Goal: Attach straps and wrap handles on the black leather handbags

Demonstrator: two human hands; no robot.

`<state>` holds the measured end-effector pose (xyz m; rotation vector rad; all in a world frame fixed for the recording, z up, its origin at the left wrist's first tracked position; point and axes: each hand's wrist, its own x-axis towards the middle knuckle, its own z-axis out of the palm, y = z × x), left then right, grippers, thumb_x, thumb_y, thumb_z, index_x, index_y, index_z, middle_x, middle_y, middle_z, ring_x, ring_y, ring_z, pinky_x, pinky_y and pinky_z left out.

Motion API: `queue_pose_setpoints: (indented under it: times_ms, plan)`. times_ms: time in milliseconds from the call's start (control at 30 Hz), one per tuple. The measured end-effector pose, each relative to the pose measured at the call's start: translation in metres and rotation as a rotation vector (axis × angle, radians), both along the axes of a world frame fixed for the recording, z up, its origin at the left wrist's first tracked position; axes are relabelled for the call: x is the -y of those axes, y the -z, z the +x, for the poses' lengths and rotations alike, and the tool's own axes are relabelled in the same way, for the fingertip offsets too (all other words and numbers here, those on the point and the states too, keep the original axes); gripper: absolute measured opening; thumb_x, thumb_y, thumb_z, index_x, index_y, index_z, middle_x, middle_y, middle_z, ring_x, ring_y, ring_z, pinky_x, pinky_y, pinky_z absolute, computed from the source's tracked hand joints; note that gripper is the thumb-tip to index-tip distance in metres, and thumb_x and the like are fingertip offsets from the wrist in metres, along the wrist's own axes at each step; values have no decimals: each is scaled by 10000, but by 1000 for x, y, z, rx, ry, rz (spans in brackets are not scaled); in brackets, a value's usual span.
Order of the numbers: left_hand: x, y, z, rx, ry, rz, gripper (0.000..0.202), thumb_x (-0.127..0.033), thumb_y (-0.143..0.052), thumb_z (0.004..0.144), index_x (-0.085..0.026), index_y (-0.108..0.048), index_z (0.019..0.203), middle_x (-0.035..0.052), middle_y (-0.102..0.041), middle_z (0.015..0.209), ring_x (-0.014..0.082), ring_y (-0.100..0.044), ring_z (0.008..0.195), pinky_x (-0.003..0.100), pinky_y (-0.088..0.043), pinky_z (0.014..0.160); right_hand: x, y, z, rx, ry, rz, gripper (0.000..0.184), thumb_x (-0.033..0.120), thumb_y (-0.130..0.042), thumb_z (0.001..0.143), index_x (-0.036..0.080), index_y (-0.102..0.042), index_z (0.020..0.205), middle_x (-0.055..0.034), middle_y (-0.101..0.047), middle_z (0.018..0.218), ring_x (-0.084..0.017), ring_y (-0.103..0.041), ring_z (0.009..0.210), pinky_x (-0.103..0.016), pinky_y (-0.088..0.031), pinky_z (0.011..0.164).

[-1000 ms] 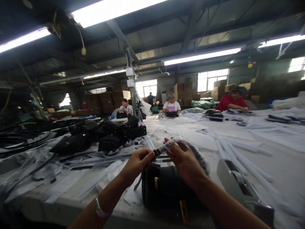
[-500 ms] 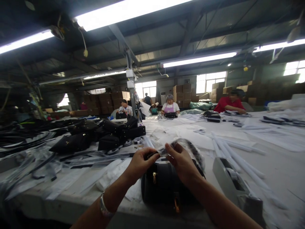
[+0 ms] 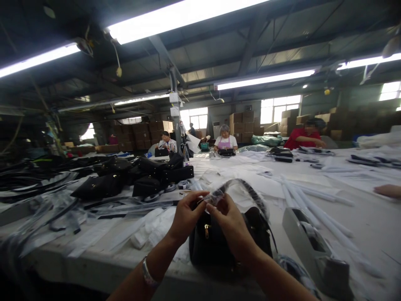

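Note:
A black handbag [image 3: 203, 248] with gold-coloured zip pulls stands on the table edge in front of me. Its curved handle [image 3: 252, 190], covered in clear plastic wrap, arches above the bag. My left hand [image 3: 187, 215] pinches the handle's near left end, thumb against fingers. Close beside it, my right hand [image 3: 231, 221] has its fingertips closed on the plastic-wrapped part of the same handle. The right hand and forearm hide part of the bag's front. What exactly lies between the fingertips is hard to make out.
A grey tape dispenser [image 3: 316, 246] stands right of the bag. Several black bags [image 3: 147, 184] are heaped at left, near plastic-wrapped straps and white wrapping [image 3: 153, 228]. Long white rolls [image 3: 303, 200] lie at right. Co-workers sit across the table; another person's hand [image 3: 387, 191] shows at the right edge.
My right hand has moved down and left, right up to my left hand. The handle's arch shows more plainly. Another person's hand has come in at the right edge.

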<state>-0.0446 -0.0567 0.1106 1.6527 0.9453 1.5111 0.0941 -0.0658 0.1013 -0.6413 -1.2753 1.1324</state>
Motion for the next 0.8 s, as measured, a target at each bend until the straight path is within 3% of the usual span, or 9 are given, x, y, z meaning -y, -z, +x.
queue_pose_setpoints:
  times_ms: [100,233,333,400,500,567,700,800]
  plan:
    - [-2,8,2,76,-49,44,257,-335,-709,823,-189,-729,1034,70,-720,1045,246,-649,1019,339,-487,925,5,11,-14,-67,-53,-38,401,328,-747,768,234,-562,1111,-42,-708,1049,-230,-659,1037,-349,-499,922]
    - [-6,9,-3,82,-25,41,224,-371,-640,872,-185,-744,941,75,-681,1203,252,-573,1195,341,-407,1043,-1,23,-25,-44,-88,-109,336,406,-756,748,190,-649,983,-42,-720,885,-248,-673,909,-349,-512,832]
    - [-13,-9,-12,6,33,-68,409,-524,-517,916,-167,-698,998,88,-711,1116,251,-637,1072,343,-471,930,-11,30,-29,-80,-99,-122,352,444,-729,775,165,-710,989,-64,-738,920,-253,-659,942,-357,-482,880]
    - [-22,-28,-15,-119,57,-147,487,-596,-546,871,-156,-682,1030,76,-732,987,243,-670,949,314,-498,813,-15,35,-32,-87,-73,-138,348,467,-711,787,151,-737,930,-76,-745,897,-253,-658,917,-363,-481,866]
    - [-34,-52,-14,-252,187,-244,493,-586,-682,773,-135,-722,966,68,-736,852,239,-688,826,280,-497,680,-15,39,-40,-103,-50,-137,359,463,-735,766,158,-733,955,-82,-748,916,-256,-664,915,-363,-492,840]
    - [-38,-60,-11,-266,259,-278,456,-535,-735,748,-126,-742,947,71,-739,829,229,-693,795,276,-502,675,-13,38,-46,-136,-32,-112,406,435,-769,737,178,-702,1043,-83,-743,998,-260,-663,973,-362,-495,861]
    - [-40,-55,-7,-192,275,-317,431,-425,-801,727,-149,-741,1053,75,-758,927,193,-693,817,260,-499,729,-13,32,-57,-184,-26,-50,391,446,-714,786,161,-688,1052,-99,-730,1035,-251,-655,979,-344,-493,853]
    - [-40,-46,-10,-87,308,-308,431,-409,-769,777,-171,-718,1133,73,-762,966,177,-701,827,250,-500,763,-16,30,-59,-98,43,12,360,464,-614,859,147,-703,1004,-74,-721,918,-215,-632,860,-301,-474,758]
